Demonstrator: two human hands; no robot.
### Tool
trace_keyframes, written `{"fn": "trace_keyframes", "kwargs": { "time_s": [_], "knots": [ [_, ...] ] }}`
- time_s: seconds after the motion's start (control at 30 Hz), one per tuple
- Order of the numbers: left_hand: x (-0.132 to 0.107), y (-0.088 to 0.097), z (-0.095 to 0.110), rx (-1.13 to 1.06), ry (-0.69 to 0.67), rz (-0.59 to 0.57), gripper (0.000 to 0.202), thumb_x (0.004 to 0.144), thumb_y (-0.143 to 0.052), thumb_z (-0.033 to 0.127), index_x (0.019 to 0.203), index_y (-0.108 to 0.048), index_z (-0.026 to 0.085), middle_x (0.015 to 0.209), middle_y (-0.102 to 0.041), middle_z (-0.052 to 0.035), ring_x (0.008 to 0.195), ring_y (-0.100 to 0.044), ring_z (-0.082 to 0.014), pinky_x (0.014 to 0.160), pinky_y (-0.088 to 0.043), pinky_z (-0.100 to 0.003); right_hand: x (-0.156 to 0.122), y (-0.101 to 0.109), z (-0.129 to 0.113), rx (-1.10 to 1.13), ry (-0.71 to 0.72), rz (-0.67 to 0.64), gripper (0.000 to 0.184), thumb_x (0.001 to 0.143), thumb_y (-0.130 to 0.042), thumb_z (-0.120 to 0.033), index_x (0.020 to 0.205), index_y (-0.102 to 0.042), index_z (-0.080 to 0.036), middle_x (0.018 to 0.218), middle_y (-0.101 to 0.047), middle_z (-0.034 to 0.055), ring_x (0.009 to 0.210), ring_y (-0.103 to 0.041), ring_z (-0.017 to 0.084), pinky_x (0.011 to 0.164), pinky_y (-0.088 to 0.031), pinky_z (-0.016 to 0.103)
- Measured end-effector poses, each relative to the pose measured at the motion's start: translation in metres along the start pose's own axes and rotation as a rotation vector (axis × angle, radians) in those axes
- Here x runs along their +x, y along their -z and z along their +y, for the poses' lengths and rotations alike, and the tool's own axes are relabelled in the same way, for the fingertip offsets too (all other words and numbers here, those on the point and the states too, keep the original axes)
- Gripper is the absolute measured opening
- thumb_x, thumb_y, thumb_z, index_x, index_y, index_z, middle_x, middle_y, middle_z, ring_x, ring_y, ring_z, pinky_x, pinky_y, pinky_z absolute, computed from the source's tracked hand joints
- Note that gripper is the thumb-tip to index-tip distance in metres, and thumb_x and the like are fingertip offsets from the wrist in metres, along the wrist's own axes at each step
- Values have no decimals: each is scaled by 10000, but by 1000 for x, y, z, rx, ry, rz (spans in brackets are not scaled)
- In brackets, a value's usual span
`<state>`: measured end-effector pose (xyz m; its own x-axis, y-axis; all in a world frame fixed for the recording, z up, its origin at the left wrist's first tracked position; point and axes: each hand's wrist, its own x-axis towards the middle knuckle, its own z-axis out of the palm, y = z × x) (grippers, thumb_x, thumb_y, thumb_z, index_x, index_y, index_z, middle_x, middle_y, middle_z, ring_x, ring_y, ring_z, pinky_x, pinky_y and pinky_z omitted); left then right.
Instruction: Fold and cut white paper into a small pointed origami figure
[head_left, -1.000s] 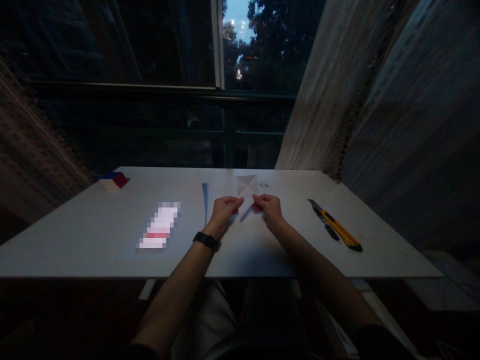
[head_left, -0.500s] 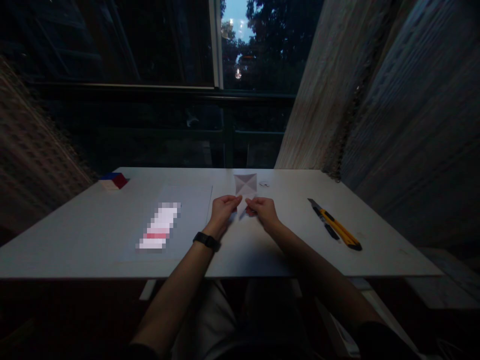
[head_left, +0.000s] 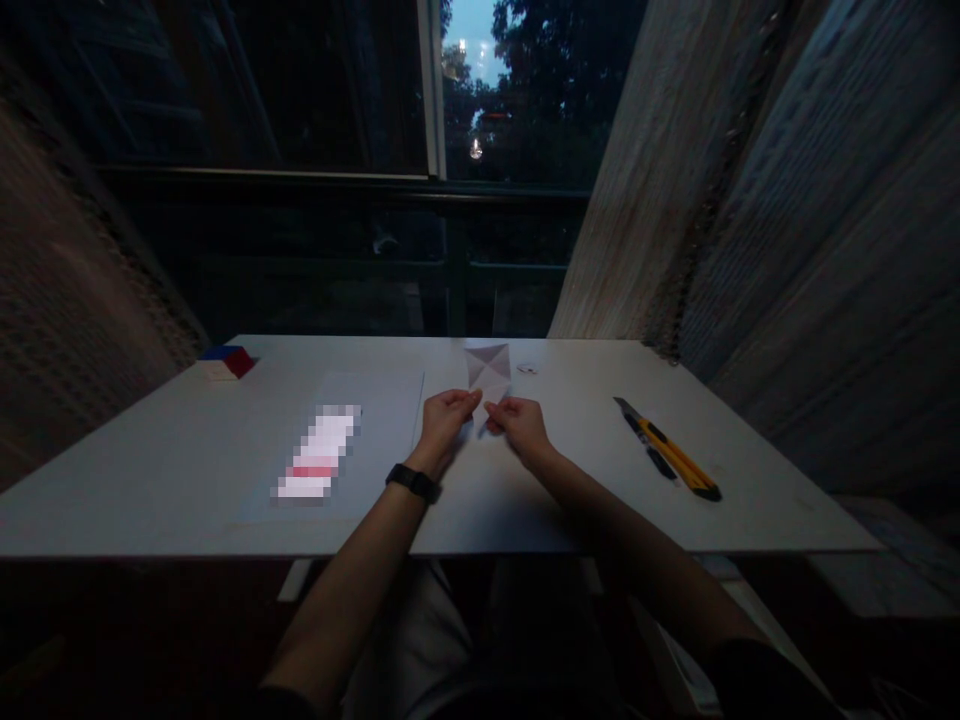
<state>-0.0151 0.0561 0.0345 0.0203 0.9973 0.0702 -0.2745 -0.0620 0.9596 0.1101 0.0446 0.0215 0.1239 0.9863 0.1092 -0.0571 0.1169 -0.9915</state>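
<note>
A small sheet of creased paper [head_left: 488,366], with diagonal fold lines crossing on it, rises between and beyond my hands. My left hand [head_left: 448,415], with a black band on its wrist, is closed in a pinch on the paper's near left part. Opposite it, my right hand [head_left: 519,425] pinches the near right part, thumb and fingers pressed together. The two sets of fingertips are close to each other but apart. My fingers hide the paper's lower edge.
A yellow-and-black utility knife [head_left: 681,460] lies at the right beside a smaller black cutter [head_left: 654,452]. At left are a blurred-out bright screen [head_left: 319,452] on a white sheet [head_left: 397,400] and a coloured cube [head_left: 226,362]. A small ring-like item [head_left: 527,369] lies behind my right hand.
My right hand has moved slightly left, closer to my left hand. The creased paper has shifted a little left and tilted. Both hands keep their pinch.
</note>
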Motion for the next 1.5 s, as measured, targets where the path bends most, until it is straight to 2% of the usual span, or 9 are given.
{"fn": "trace_keyframes", "kwargs": {
  "time_s": [0.13,0.27,0.43,0.57,0.73,0.9,1.03,1.37,1.5],
  "knots": [
    [-1,-1,2,-39,9,10,321,499,-782,371,603,-598,128,564,-572,6,528,-504,-91,573,-415,-234,-3,-3,-1,-24,-41,-78,371,535,-716,-479,495,-532,-159,488,-606,32,452,-544,119,494,-442,247],
    [-2,-1,4,-59,25,-8,308,509,-780,362,576,-586,133,542,-549,18,511,-491,-78,552,-402,-219,-5,-4,0,-53,26,-38,359,553,-713,-459,496,-503,-174,458,-580,9,435,-526,119,488,-426,250],
    [-4,-1,5,-63,27,-31,326,525,-770,390,589,-581,133,516,-533,16,446,-459,-73,472,-370,-218,-6,-6,2,-26,26,-133,364,570,-695,-484,514,-525,-168,507,-610,20,476,-554,123,525,-444,254],
    [-4,-1,6,-75,41,-16,349,513,-774,408,580,-562,138,524,-536,13,464,-487,-86,491,-401,-230,-6,-7,2,-62,26,-117,377,581,-688,-495,514,-508,-171,487,-598,19,467,-553,125,515,-438,253],
    [-2,0,3,-59,9,33,367,499,-779,410,608,-566,132,518,-520,22,442,-464,-76,449,-366,-216,-4,-7,6,-98,27,-232,403,633,-631,-540,544,-514,-164,575,-640,46,502,-556,117,499,-407,236],
    [0,0,4,-31,-69,73,358,524,-768,407,595,-566,120,495,-497,36,454,-437,-61,467,-354,-198,-4,-9,9,-229,112,-227,417,747,-500,-550,569,-492,-173,503,-573,4,447,-502,97,487,-376,235],
    [0,0,5,-29,-72,104,343,534,-767,389,602,-572,115,483,-469,47,457,-421,-56,473,-354,-192,-7,-10,8,-268,148,-284,423,819,-395,-530,625,-505,-171,552,-583,5,476,-519,95,512,-383,234],
    [0,3,5,-89,-36,87,352,542,-761,400,584,-551,122,471,-447,48,432,-392,-51,442,-329,-189,-10,-11,5,-208,148,-367,418,822,-387,-542,652,-497,-175,560,-613,12,509,-536,101,535,-398,235],
    [0,3,4,-95,-36,81,352,547,-758,400,562,-532,129,476,-443,46,445,-402,-55,453,-341,-190,-10,-12,7,-165,146,-326,409,788,-451,-536,600,-489,-175,524,-593,4,471,-510,94,511,-391,236]
  ]
}}
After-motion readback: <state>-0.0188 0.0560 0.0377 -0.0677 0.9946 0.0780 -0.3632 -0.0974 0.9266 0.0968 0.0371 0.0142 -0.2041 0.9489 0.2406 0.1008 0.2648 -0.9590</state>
